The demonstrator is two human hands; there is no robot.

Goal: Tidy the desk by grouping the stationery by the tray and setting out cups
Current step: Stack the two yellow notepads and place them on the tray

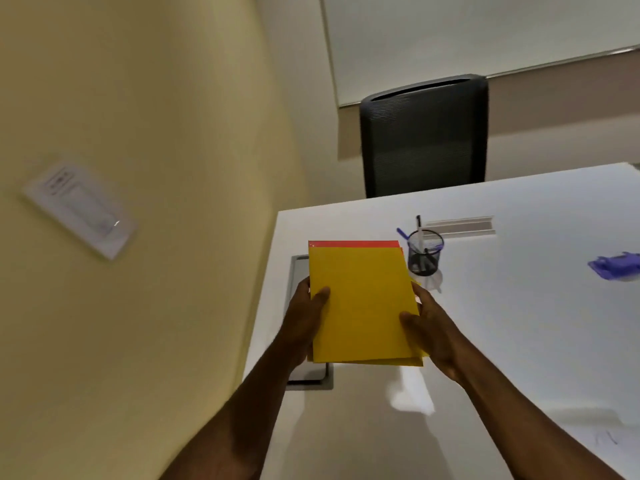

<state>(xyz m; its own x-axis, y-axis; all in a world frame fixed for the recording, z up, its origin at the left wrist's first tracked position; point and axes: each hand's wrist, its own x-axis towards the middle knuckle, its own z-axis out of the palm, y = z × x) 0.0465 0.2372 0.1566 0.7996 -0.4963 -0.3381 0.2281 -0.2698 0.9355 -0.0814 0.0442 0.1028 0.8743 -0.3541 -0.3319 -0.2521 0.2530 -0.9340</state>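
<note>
A stack of yellow sheets [363,303] with a red sheet showing at its far edge is held above the white desk [519,323]. My left hand [304,317] grips its left edge and my right hand [429,327] grips its right edge, thumbs on top. Under the stack, partly hidden, lies a flat grey tray [298,271] by the desk's left edge. A black mesh pen cup [425,252] with several pens stands just right of the stack. A purple stapler-like object [614,265] lies at the far right.
A black mesh office chair [424,136] stands behind the desk's far edge. A grey cable slot [459,226] is set in the desk beyond the pen cup. The yellow wall with a white plate [79,211] is close on the left.
</note>
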